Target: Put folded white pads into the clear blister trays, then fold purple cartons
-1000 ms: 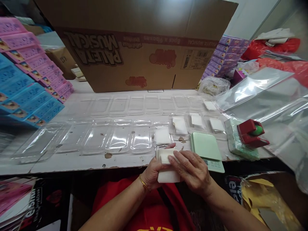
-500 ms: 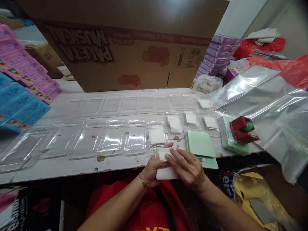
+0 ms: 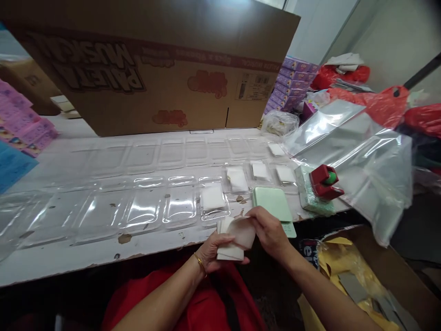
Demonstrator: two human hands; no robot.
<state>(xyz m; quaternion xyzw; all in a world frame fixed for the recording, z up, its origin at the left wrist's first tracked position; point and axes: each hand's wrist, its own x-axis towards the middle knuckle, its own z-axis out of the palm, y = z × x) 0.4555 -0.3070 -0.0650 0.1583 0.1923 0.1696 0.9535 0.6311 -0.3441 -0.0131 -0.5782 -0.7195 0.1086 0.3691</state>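
My left hand (image 3: 211,251) grips a stack of white foam pads (image 3: 228,251) at the table's near edge. My right hand (image 3: 269,230) pinches the top white pad (image 3: 243,231) and lifts it off the stack. Just beyond lie rows of clear plastic blister trays (image 3: 148,209); one near tray holds a white pad (image 3: 212,197), and several more pads (image 3: 260,170) sit in trays to the right.
A pale green scale (image 3: 273,204) lies beside my right hand. A red tape dispenser (image 3: 322,182) and clear plastic bags (image 3: 358,151) are at right. A big cardboard box (image 3: 151,69) stands behind the trays. Pink boxes (image 3: 24,128) are stacked left. An open carton (image 3: 365,285) is below right.
The view has shifted to the right. My right hand has peeled the top pad up from the stack, which my left hand still holds.
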